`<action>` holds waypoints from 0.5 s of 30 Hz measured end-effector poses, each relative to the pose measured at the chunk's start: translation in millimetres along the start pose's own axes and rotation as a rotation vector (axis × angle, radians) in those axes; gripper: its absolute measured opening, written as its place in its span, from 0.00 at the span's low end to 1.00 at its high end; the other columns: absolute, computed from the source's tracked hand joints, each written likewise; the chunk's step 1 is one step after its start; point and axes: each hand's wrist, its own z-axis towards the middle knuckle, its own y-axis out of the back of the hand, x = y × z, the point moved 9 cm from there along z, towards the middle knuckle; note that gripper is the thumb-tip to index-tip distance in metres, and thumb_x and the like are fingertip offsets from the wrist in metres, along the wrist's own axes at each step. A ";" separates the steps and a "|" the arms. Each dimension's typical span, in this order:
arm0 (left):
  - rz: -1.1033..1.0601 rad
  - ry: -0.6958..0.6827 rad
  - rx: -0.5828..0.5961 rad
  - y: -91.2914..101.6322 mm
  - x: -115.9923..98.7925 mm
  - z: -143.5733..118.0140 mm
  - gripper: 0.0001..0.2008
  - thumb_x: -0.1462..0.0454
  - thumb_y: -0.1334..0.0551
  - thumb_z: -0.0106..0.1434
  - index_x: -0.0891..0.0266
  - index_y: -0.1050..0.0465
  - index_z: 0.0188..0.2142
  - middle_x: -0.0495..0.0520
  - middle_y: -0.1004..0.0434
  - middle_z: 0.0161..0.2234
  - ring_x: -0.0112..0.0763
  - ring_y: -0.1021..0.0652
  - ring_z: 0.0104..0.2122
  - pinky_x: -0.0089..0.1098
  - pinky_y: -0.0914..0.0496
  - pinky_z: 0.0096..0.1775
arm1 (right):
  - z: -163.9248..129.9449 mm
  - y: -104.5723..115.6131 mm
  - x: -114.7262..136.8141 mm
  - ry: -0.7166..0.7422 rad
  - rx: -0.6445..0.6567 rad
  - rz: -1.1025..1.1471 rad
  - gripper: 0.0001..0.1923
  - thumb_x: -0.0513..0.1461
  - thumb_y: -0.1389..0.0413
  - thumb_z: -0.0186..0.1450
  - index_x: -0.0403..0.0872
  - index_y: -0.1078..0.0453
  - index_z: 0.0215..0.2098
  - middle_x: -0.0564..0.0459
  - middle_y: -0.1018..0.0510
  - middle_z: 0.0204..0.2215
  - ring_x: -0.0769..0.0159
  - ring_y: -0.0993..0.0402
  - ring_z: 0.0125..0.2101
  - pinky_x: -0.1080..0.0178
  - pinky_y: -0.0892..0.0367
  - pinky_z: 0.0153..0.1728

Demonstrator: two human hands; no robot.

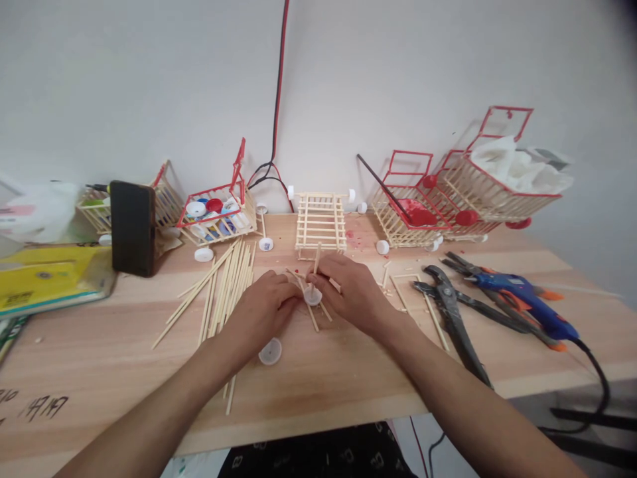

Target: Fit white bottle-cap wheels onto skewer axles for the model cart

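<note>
Near the middle of the wooden table, my right hand (346,285) pinches a short wooden stick (317,257) that stands nearly upright. Its lower end meets a translucent white bottle cap (312,295). My left hand (271,299) has its fingers closed against the cap's left side. A few loose sticks (324,312) lie just under and behind the cap. Closer to me, a second translucent cap (270,352) rests flat on the table. Beyond my hands sits a small slatted stick frame (321,222) with white cap wheels at its far corners.
Long sticks (231,285) lie in a pile at left. Miniature stick carts (216,212) with red trim line the wall, others (411,206) at right. A dark phone (133,228) stands upright at left. Large pliers (450,312) and a blue glue gun (527,299) lie at right.
</note>
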 end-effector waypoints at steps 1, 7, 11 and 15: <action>0.001 0.001 0.003 0.5 -0.5 -0.2 0.09 0.69 0.44 0.63 0.61 0.25 0.35 0.51 0.25 0.31 0.34 0.29 0.35 0.33 0.35 0.39 | 0.0 0.3 0.0 0.002 -0.003 -0.002 0.10 0.38 0.52 0.67 0.46 0.36 0.28 0.52 0.29 0.28 0.66 0.35 0.33 0.64 0.41 0.34; -0.011 0.027 0.012 2.8 1.3 -1.8 0.11 0.71 0.45 0.61 0.60 0.24 0.32 0.51 0.27 0.29 0.34 0.30 0.35 0.33 0.36 0.38 | -0.2 2.0 0.7 0.003 -0.011 0.000 0.10 0.38 0.52 0.67 0.46 0.37 0.27 0.52 0.30 0.28 0.66 0.35 0.32 0.65 0.42 0.33; -0.021 0.072 -0.010 6.2 4.7 -1.7 0.10 0.71 0.44 0.59 0.60 0.24 0.31 0.51 0.28 0.29 0.34 0.30 0.35 0.32 0.36 0.37 | 0.3 1.1 1.2 0.006 -0.005 0.005 0.10 0.38 0.52 0.67 0.46 0.36 0.28 0.52 0.29 0.28 0.66 0.35 0.33 0.64 0.41 0.34; -0.025 0.119 -0.013 7.1 8.6 -1.6 0.06 0.69 0.43 0.59 0.62 0.27 0.31 0.52 0.28 0.29 0.34 0.30 0.35 0.33 0.36 0.37 | 0.1 0.4 0.4 0.001 -0.002 0.001 0.10 0.38 0.52 0.68 0.46 0.36 0.28 0.52 0.29 0.28 0.66 0.35 0.33 0.65 0.41 0.35</action>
